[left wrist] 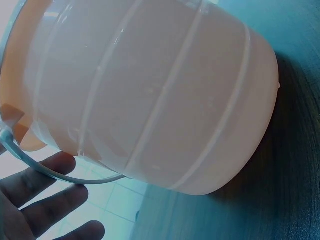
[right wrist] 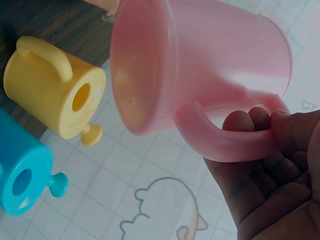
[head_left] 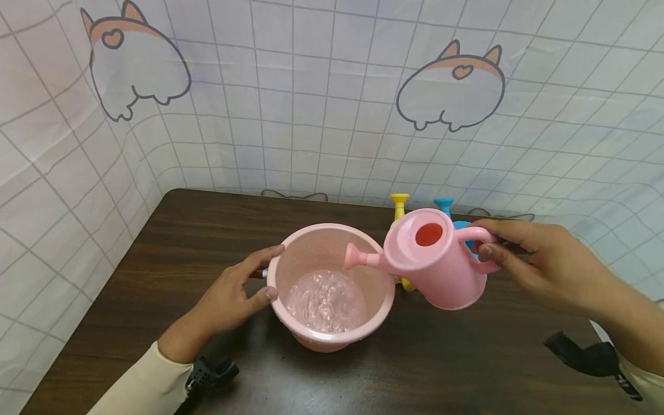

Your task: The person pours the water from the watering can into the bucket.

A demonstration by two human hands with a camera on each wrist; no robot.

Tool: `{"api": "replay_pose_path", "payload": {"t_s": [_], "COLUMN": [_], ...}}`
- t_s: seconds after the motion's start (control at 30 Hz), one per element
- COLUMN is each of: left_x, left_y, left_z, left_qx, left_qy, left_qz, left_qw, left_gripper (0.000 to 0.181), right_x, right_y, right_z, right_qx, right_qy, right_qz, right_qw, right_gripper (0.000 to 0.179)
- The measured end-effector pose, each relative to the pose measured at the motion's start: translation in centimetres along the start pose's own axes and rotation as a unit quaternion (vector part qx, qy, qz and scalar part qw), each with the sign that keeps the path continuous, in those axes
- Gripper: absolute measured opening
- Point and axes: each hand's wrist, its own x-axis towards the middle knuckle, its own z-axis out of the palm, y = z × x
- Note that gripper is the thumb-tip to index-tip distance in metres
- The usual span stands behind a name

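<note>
A pink bucket (head_left: 382,323) with rippled water (head_left: 327,300) in its bottom stands on the table. My left hand (head_left: 228,297) rests against its left side, thumb and forefinger spread on the rim. In the left wrist view the other fingers (left wrist: 55,205) stretch out beside the bucket's thin handle (left wrist: 65,177). A pink watering can (head_left: 443,276) is in my right hand (head_left: 544,265), which grips its handle (right wrist: 230,145) with curled fingers and thumb. The can is held up right of the bucket, and its spout (head_left: 358,256) points left over the bucket's opening.
Behind the pink can are a yellow watering can (right wrist: 50,85) and a blue watering can (right wrist: 22,160), partly hidden in the head view. The dark wooden table (head_left: 155,276) meets a white grid-patterned sheet (head_left: 290,115) at its back and left. Thin cables (head_left: 295,196) lie along the back edge.
</note>
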Motion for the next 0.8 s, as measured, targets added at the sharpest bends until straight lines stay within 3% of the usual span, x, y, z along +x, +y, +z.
{"api": "replay_pose_path", "payload": {"t_s": [0.3, 0.8], "left_x": [-0.05, -0.09], "left_y": [-0.09, 0.04], "left_z": [0.00, 0.05], "left_qx": [0.002, 0.001], "left_qy": [0.003, 0.001], "left_qz": [0.005, 0.000], "left_qw": [1.0000, 1.0000], "left_gripper": [0.063, 0.063], "right_x": [-0.04, 0.05], "right_y": [0.04, -0.25], "right_z": [-0.02, -0.04], "right_qx": [-0.018, 0.043], "right_qy": [0.002, -0.017], "right_qz": [-0.009, -0.008], "right_qw": [0.9998, 0.9989], "right_gripper": [0.053, 0.054]}}
